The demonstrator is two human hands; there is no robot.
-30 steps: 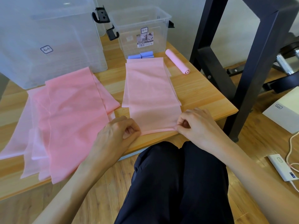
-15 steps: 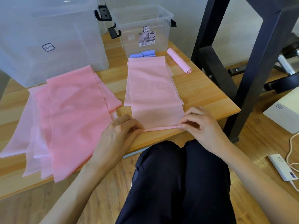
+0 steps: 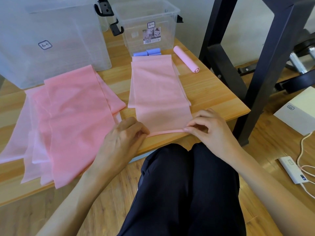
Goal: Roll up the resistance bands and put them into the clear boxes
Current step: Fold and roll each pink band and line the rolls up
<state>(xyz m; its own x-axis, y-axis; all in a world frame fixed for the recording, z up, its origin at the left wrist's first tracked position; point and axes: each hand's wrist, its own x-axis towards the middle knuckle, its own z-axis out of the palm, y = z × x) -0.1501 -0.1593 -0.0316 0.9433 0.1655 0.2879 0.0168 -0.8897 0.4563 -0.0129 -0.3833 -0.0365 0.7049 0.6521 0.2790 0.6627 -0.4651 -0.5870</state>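
A light pink resistance band (image 3: 158, 92) lies flat down the middle of the wooden table (image 3: 213, 97). Its near end is curled into a thin roll at the table's front edge. My left hand (image 3: 124, 137) pinches the roll's left end and my right hand (image 3: 208, 128) pinches its right end. A pile of darker pink bands (image 3: 68, 120) is spread out to the left. One finished pink roll (image 3: 185, 59) lies at the back right. Blue rolls (image 3: 148, 52) sit inside the small clear box (image 3: 146, 12) at the back.
A large clear box (image 3: 51, 40) stands at the back left. A black metal frame (image 3: 265, 62) rises just right of the table. On the floor to the right are a white box (image 3: 296, 111) and a power bank with cable (image 3: 293, 169). My knees sit under the front edge.
Both hands have turned the band's near edge over into a thin roll and shifted slightly away from me along the table.
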